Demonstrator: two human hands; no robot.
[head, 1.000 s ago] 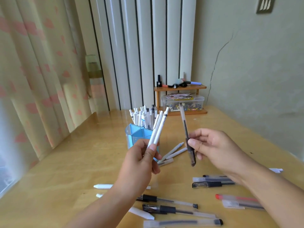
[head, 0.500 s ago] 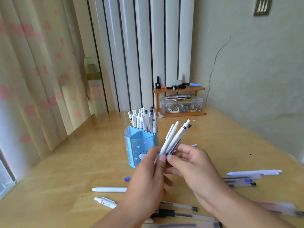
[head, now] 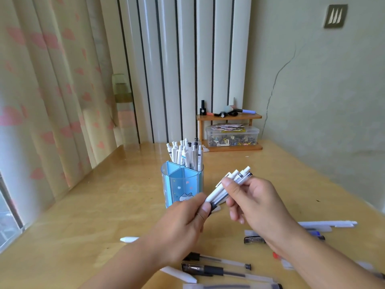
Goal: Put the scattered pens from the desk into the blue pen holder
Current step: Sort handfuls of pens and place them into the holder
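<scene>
A bundle of pens (head: 233,185), white ones plus a dark one, hangs in the air just right of the blue pen holder (head: 182,185). My left hand (head: 183,224) grips the bundle's lower end. My right hand (head: 255,203) pinches its upper part with thumb and fingers. The holder stands on the wooden desk (head: 100,207) with several white pens upright in its rear compartment. Loose pens lie on the desk: clear black ones (head: 218,265) in front of me, a white one (head: 327,223) at the right, a white cap-like piece (head: 129,239) at the left.
A small wooden shelf (head: 229,117) with a clear box of small items (head: 232,136) stands at the back against the wall. Curtains hang along the left side. The desk's right edge meets the wall.
The dark pen from my right hand has joined the white pens in my left. Both hands now hold the bundle, which has tilted lower and shifted right of the holder.
</scene>
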